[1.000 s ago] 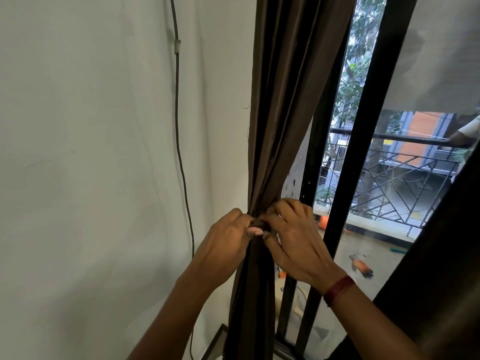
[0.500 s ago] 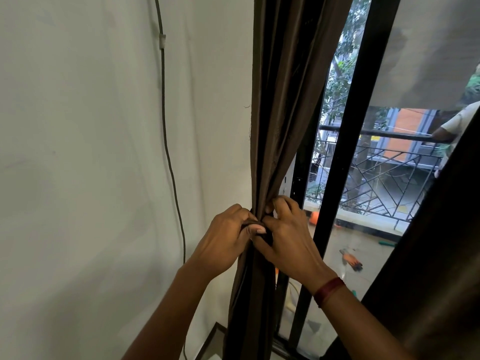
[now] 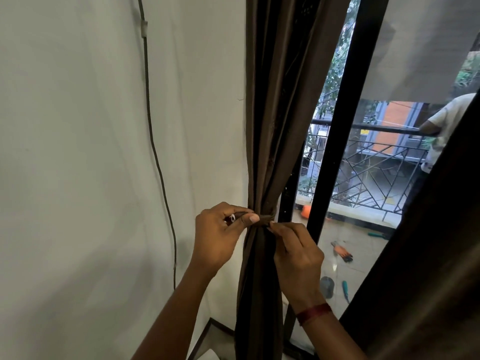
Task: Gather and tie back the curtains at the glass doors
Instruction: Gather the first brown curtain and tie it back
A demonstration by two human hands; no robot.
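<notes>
Right wrist: you wear a dark red thread band [image 3: 313, 313], several strands wound together, toward 5 o'clock in view.
Forearms [image 3: 176, 315]: yours are bare down to the frame's edge.
Left hand [image 3: 218, 237]: your thumbnail is short and plain.

Two curtains are counted: gathered curtain [image 3: 270, 126] at 12 o'clock, second curtain [image 3: 428, 268] at 4 o'clock. Two hands are seen: left hand [image 3: 218, 240], right hand [image 3: 298, 258]. One tie band [image 3: 265, 219] and one wall cable [image 3: 155, 157] are noted.

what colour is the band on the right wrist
The wrist band is dark red, head view.
</notes>
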